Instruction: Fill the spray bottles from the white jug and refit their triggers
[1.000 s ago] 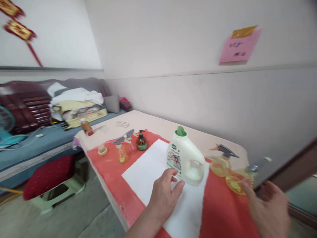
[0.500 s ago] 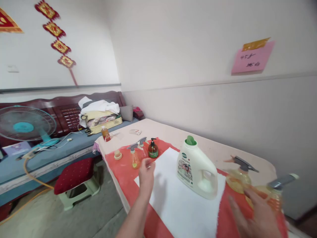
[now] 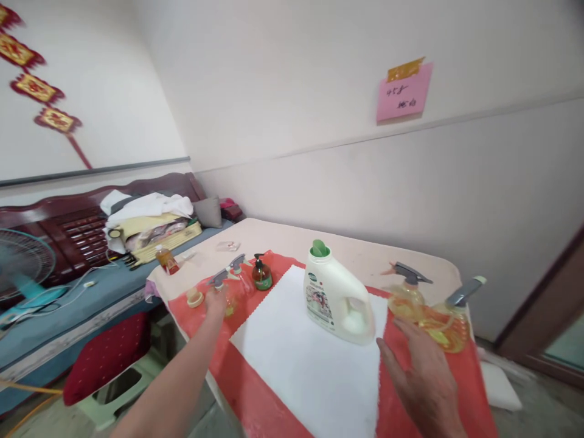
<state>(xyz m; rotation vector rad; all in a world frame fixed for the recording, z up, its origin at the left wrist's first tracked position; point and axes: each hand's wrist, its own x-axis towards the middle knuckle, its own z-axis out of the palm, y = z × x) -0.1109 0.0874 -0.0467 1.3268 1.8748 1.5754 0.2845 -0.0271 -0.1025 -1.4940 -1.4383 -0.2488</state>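
On white cloth stands the jug; left hand at off-cloth spray bottle, grasp unclear; right hand spread, empty.

The white cloth leaves open passage between left hand and right hand, as far as the detergent jug. Yellow spray bottles obstruct the right hand's way forward; clearance around the left fingers is too blurred to judge.

Head view — looks forward; down across the table
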